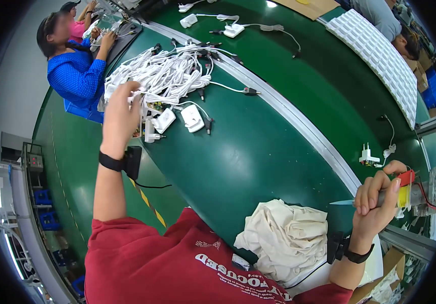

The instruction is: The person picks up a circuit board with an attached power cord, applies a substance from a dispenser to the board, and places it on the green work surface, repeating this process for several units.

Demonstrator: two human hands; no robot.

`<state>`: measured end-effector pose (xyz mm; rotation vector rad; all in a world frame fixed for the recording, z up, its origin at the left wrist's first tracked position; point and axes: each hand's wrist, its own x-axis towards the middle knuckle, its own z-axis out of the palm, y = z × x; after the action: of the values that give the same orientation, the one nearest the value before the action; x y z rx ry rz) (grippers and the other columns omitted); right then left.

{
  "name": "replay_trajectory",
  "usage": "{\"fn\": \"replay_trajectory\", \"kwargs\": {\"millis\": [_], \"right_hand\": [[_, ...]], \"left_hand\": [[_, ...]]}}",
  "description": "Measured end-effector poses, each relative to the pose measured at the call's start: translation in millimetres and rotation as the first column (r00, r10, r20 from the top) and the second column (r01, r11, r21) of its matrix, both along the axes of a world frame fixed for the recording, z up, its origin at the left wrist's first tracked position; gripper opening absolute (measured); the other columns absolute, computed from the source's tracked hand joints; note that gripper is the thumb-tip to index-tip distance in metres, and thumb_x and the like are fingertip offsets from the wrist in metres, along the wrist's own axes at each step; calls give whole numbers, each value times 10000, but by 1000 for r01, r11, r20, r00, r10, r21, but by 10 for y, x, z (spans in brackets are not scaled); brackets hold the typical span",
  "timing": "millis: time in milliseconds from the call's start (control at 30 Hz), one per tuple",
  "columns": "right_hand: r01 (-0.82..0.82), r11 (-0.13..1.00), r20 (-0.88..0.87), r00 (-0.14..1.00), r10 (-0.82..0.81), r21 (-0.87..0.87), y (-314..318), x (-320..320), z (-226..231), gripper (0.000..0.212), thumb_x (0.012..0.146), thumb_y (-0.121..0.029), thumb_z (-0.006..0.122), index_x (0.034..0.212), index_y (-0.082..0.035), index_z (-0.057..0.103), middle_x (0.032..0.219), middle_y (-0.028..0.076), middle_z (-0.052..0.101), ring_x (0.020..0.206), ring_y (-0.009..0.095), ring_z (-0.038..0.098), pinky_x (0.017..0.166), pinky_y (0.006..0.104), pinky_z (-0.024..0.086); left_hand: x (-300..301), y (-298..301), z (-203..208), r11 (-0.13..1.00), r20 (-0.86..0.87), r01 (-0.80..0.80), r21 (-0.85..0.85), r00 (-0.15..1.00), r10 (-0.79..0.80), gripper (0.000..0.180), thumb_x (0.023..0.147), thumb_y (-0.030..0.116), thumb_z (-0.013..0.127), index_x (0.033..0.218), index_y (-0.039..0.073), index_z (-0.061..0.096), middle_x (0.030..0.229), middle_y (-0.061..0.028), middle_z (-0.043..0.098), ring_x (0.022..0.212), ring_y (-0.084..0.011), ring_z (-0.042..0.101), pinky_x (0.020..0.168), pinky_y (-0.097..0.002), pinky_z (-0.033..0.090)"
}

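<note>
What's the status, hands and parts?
Left hand reaching into white cable pile. Right hand gripping soldering tool. Cream cloth between them.

- Workbench: dark green, with a pale grey strip.
- Cable bundle: white, black plugs.
- Adapter housings: white.
- Crumpled cloth: cream.
- Handheld tool: red and yellow bands.
- Own sleeve: dark red, white lettering.
- Co-worker's top: blue, finely dotted.
- Wrist straps: black.

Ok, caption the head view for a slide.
Left hand reaches into white cables; right hand grips a tool.
</note>
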<state>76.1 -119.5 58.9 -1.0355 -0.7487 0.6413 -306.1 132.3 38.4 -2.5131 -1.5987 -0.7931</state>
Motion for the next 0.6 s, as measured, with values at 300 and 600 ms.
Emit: {"fn": "replay_trajectory", "kwargs": {"millis": [300, 600], "right_hand": [[-14, 1000, 2, 1000, 14, -5, 20, -27, -48, 283, 982, -326, 415, 1031, -50, 370, 505, -23, 298, 359, 49, 254, 332, 203, 210], [-7, 1000, 15, 1000, 7, 7, 32, -5, -61, 275, 979, -315, 429, 1023, -49, 377, 505, -25, 297, 358, 47, 258, 330, 202, 211]], "left_hand": [[-607, 476, -277, 974, -76, 204, -102, 974, -212, 307, 801, 25, 582, 1106, 25, 552, 999, -132, 625, 939, -305, 598, 809, -363, 475], [-938, 650, -458, 949, -63, -18, -315, 998, -2, 337, 846, 121, 606, 1173, 53, 558, 939, -94, 635, 855, -208, 604, 758, -313, 490]]}}
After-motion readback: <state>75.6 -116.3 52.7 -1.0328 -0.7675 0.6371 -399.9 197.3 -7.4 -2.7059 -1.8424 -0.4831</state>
